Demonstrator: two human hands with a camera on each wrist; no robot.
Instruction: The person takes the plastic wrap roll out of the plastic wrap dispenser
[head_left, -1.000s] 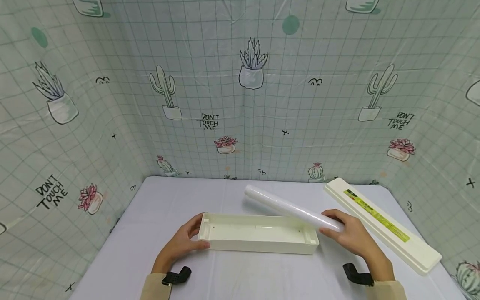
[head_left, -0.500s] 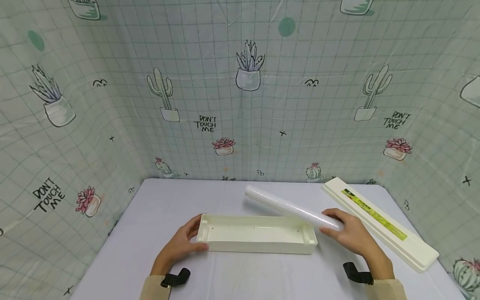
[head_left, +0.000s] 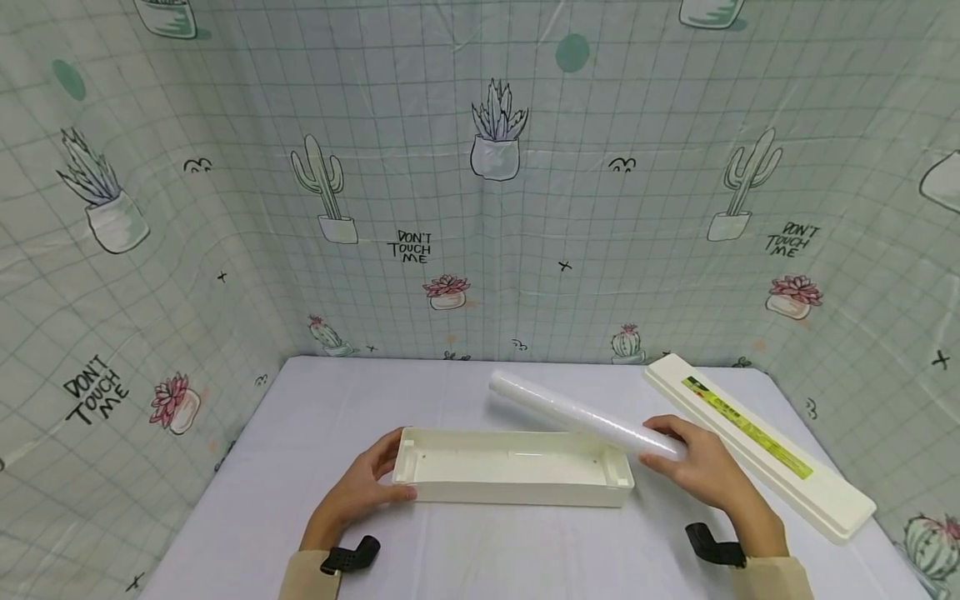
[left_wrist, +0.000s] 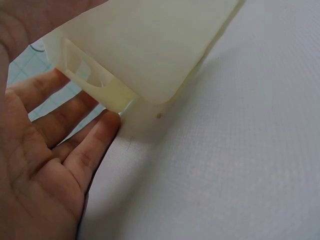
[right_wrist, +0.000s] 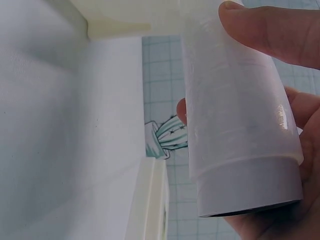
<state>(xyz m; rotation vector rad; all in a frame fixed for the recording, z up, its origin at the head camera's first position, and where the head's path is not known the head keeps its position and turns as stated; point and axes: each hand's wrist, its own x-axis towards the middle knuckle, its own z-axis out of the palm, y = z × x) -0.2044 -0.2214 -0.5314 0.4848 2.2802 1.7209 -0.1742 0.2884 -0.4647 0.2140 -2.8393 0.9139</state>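
My left hand (head_left: 363, 483) grips the left end of a long cream plastic box (head_left: 517, 492), thumb in front and fingers behind. The box stands on the table with its top uncovered and its inside bare. In the left wrist view, fingertips (left_wrist: 102, 127) touch the end wall of the box (left_wrist: 150, 45). My right hand (head_left: 701, 467) holds the near right end of a roll of plastic wrap (head_left: 570, 408), which slants away to the left behind and over the box's back right corner. Seen from the right wrist, thumb and fingers lie round the roll (right_wrist: 240, 110), whose core end shows.
A long cream lid (head_left: 765, 450) with a yellow-green label lies slanted at the right of the white-covered table (head_left: 360, 400). Behind and at both sides hangs a gridded curtain (head_left: 487, 208) printed with cacti and succulents.
The head view has shifted slightly. Both hands, the box and the roll of plastic wrap stay practically where they were, and both grips look the same.
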